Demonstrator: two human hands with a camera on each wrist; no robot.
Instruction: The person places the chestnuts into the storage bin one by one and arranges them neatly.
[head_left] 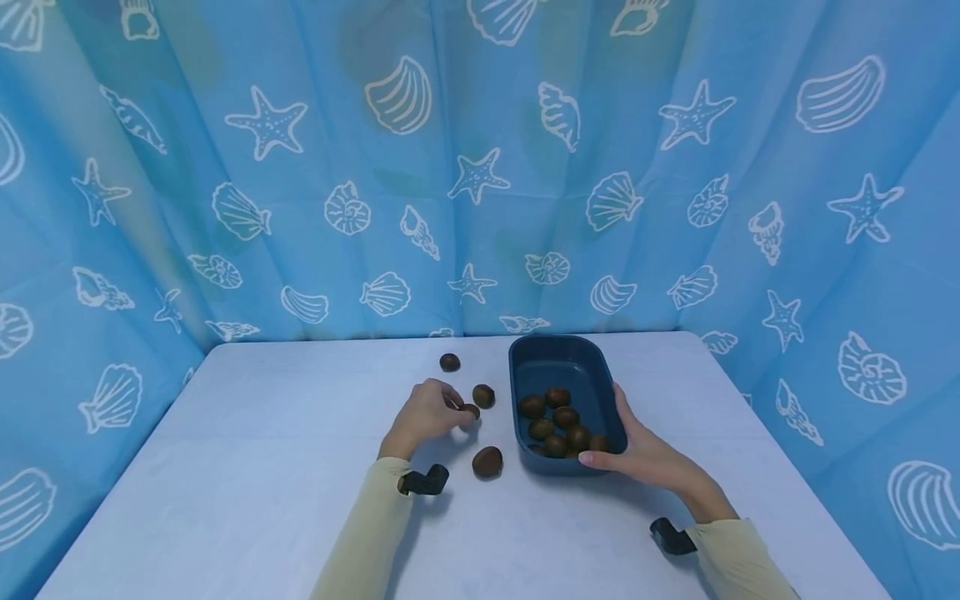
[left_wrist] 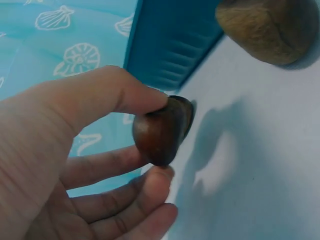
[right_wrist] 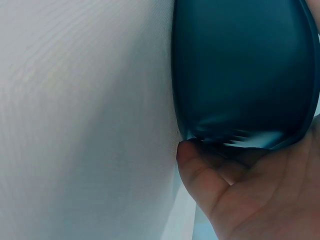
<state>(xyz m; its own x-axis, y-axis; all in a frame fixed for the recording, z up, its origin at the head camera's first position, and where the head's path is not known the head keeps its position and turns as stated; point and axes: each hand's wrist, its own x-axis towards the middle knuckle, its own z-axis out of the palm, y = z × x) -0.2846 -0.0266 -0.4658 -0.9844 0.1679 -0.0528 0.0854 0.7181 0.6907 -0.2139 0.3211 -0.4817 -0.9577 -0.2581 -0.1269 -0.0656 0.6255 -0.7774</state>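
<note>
My left hand pinches a brown chestnut between thumb and fingers, low over the white table. Just beyond it in the left wrist view, part of a second chestnut shows. A larger chestnut lies closer to me, beside the left wrist. At the near right corner of a dark blue rectangular container, my right hand grips the wall, its thumb at the near rim and its fingers along the right side. Several chestnuts sit inside, gathered in the container's near half.
Two more chestnuts lie on the table left of the container: one chestnut close to the left fingertips, another chestnut farther back. A blue shell-print curtain hangs along the table's back edge and both sides.
</note>
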